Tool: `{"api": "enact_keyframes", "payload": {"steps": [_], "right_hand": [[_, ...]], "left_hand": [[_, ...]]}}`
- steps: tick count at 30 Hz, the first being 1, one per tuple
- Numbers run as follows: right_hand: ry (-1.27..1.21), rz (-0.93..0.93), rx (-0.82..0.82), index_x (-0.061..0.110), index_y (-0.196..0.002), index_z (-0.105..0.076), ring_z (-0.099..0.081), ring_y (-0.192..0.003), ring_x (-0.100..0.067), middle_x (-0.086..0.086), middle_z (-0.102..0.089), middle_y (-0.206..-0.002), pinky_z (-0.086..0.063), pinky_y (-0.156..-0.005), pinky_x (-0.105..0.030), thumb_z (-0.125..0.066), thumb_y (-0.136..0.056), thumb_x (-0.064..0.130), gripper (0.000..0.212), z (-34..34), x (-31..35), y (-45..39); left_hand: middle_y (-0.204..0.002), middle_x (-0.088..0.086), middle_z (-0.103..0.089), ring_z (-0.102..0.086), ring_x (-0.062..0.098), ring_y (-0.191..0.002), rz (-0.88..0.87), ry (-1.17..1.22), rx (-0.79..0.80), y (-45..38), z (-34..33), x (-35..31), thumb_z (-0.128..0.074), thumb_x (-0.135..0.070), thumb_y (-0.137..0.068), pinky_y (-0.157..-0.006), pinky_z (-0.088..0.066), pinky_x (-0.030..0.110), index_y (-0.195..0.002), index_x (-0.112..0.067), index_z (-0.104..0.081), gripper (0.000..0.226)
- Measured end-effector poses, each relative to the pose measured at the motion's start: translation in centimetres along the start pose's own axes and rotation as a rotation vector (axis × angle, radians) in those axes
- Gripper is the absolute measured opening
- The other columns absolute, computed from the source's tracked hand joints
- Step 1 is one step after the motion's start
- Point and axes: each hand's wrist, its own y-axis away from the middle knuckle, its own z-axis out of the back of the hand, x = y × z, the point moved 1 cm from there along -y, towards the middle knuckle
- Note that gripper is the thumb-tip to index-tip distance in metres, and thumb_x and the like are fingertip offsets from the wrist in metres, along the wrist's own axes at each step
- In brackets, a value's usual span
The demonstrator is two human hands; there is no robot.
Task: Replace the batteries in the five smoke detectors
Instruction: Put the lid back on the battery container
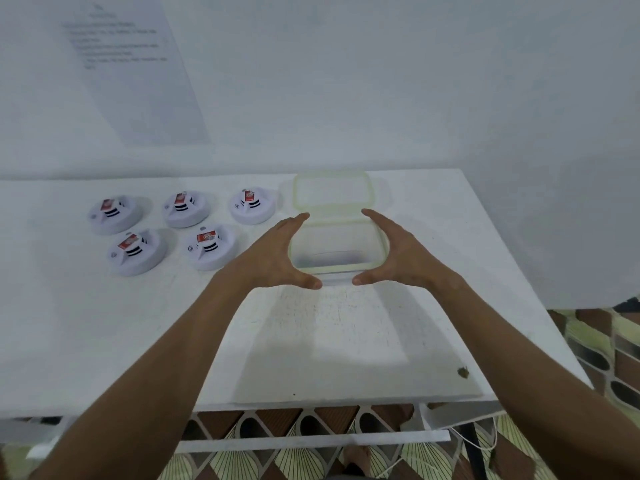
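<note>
Several white round smoke detectors, each with a red label, lie in two rows on the white table: one at the far left, one in the back middle, one near the container, and two in front. A clear, empty plastic container with a pale green rim stands to their right. My left hand presses its left wall and my right hand its right wall, with both thumbs at its near side. No batteries are visible.
The container's clear lid lies flat just behind it, near the wall. A printed sheet hangs on the wall at the back left. The table's right edge and front edge are close, with patterned floor beyond.
</note>
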Motion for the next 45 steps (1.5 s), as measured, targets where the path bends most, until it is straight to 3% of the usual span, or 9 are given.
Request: {"api": "enact_keyframes", "payload": {"steps": [6,11,17,23,27,32,38,41,45], "right_hand": [[0.059,0.025,0.063,0.031,-0.154,-0.02,-0.021,-0.145,-0.011,0.01,-0.022,-0.16,-0.02,-0.111,-0.026,-0.094,-0.059,0.036,0.12,0.1,0.0,-1.0],[0.105,-0.001,0.124,0.032,-0.154,-0.015,-0.014,-0.149,-0.013,0.01,-0.013,-0.162,-0.022,-0.122,-0.042,-0.091,-0.06,0.045,0.122,0.0,-0.5,-1.5],[0.15,0.038,0.171,0.042,-0.153,-0.003,0.003,-0.15,-0.008,0.018,0.002,-0.163,-0.016,-0.122,-0.043,-0.09,-0.058,0.051,0.129,0.0,-1.1,-1.0],[0.187,0.041,0.244,0.043,-0.153,-0.003,-0.003,-0.15,-0.011,0.015,-0.004,-0.163,-0.017,-0.121,-0.045,-0.093,-0.056,0.047,0.132,0.5,-0.1,-2.8],[0.21,0.059,0.251,0.043,-0.152,-0.002,-0.013,-0.145,-0.018,0.01,-0.011,-0.16,-0.023,-0.117,-0.047,-0.093,-0.057,0.042,0.132,0.0,-0.7,-3.4],[0.247,0.087,0.231,0.045,-0.15,0.0,-0.02,-0.139,-0.017,0.01,-0.016,-0.155,-0.028,-0.114,-0.045,-0.093,-0.054,0.047,0.134,-0.7,-1.4,-4.0],[0.173,0.112,0.153,0.045,-0.149,-0.006,-0.029,-0.131,-0.013,0.007,-0.026,-0.148,-0.039,-0.112,-0.048,-0.093,-0.054,0.04,0.129,-1.0,-1.6,-3.6],[0.183,0.099,0.194,0.047,-0.149,0.0,-0.023,-0.139,-0.017,0.01,-0.018,-0.154,-0.033,-0.115,-0.048,-0.094,-0.054,0.044,0.134,-0.7,-1.5,-3.6],[0.139,0.082,0.176,0.046,-0.151,0.0,-0.009,-0.148,-0.014,0.017,0.001,-0.16,-0.025,-0.118,-0.043,-0.094,-0.05,0.049,0.138,-0.4,-1.1,-2.8]], "left_hand": [[-0.16,-0.009,-0.008,-0.012,0.01,-0.145,0.038,-0.032,0.032,-0.6,0.1,0.3,-0.088,-0.048,-0.059,-0.114,-0.019,0.029,-0.153,-0.027,-0.005,0.127],[-0.161,-0.008,0.0,-0.008,0.011,-0.147,0.081,-0.133,0.111,-1.1,0.5,0.1,-0.085,-0.053,-0.06,-0.115,-0.015,0.028,-0.153,-0.021,0.0,0.13],[-0.161,-0.01,0.007,0.0,0.013,-0.148,0.087,-0.241,0.132,-1.2,0.4,0.3,-0.082,-0.067,-0.052,-0.119,-0.017,0.038,-0.153,-0.026,0.003,0.138],[-0.161,-0.008,0.002,-0.003,0.01,-0.147,0.011,-0.228,0.156,-2.8,0.3,0.3,-0.083,-0.063,-0.054,-0.116,-0.013,0.03,-0.154,-0.025,0.0,0.135],[-0.158,-0.004,-0.011,-0.014,0.019,-0.144,-0.032,-0.245,0.13,-3.0,-0.4,0.5,-0.084,-0.058,-0.055,-0.117,-0.02,0.04,-0.151,-0.032,0.006,0.134],[-0.142,-0.001,-0.027,-0.023,0.023,-0.134,-0.066,-0.333,0.071,-3.0,-1.3,0.3,-0.08,-0.058,-0.054,-0.115,-0.019,0.051,-0.149,-0.034,0.01,0.133],[-0.136,0.0,-0.032,-0.033,0.022,-0.123,-0.085,-0.316,0.019,-3.2,-1.6,0.3,-0.079,-0.056,-0.054,-0.109,-0.029,0.045,-0.149,-0.034,0.001,0.126],[-0.141,0.0,-0.027,-0.027,0.023,-0.13,-0.094,-0.321,0.051,-3.2,-1.4,0.5,-0.08,-0.061,-0.053,-0.111,-0.026,0.043,-0.149,-0.035,0.0,0.128],[-0.158,-0.007,-0.005,-0.007,0.018,-0.145,-0.059,-0.184,0.093,-2.8,-0.9,0.5,-0.083,-0.059,-0.054,-0.116,-0.023,0.047,-0.148,-0.041,0.008,0.132]]}}
